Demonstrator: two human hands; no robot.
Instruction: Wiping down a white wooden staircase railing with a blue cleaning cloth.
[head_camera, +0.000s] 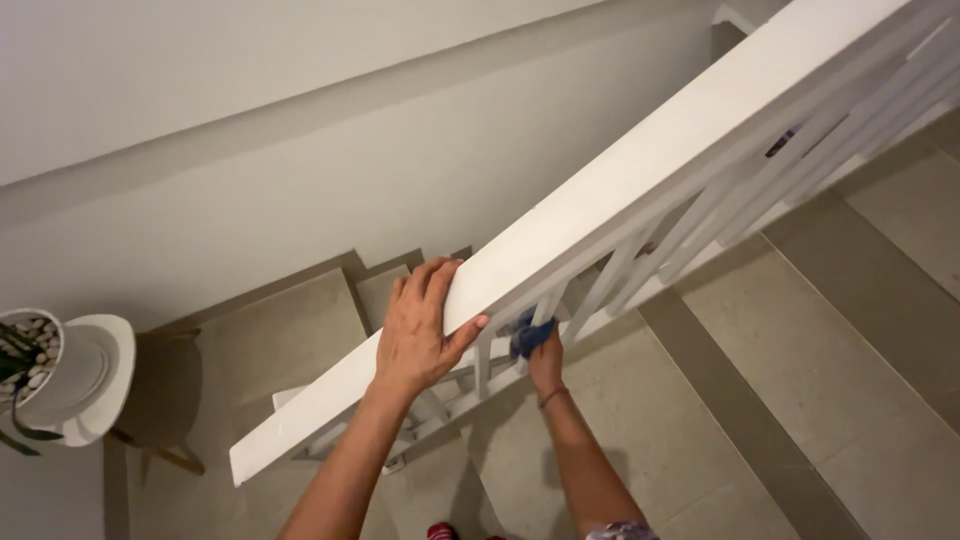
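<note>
A white stair railing with a flat handrail (640, 170) runs diagonally from lower left to upper right. My left hand (420, 325) grips the handrail near its lower end, fingers over the top and thumb on the near side. My right hand (545, 360) reaches under the handrail among the white balusters (610, 275) and holds a blue cloth (528, 335) pressed against a baluster.
Beige tiled stair steps (700, 380) descend below the railing, and a landing (290, 340) lies at the left. A white plant pot with pebbles (40, 370) stands on a white round stool (105, 375) at far left. A grey wall (250, 150) rises behind.
</note>
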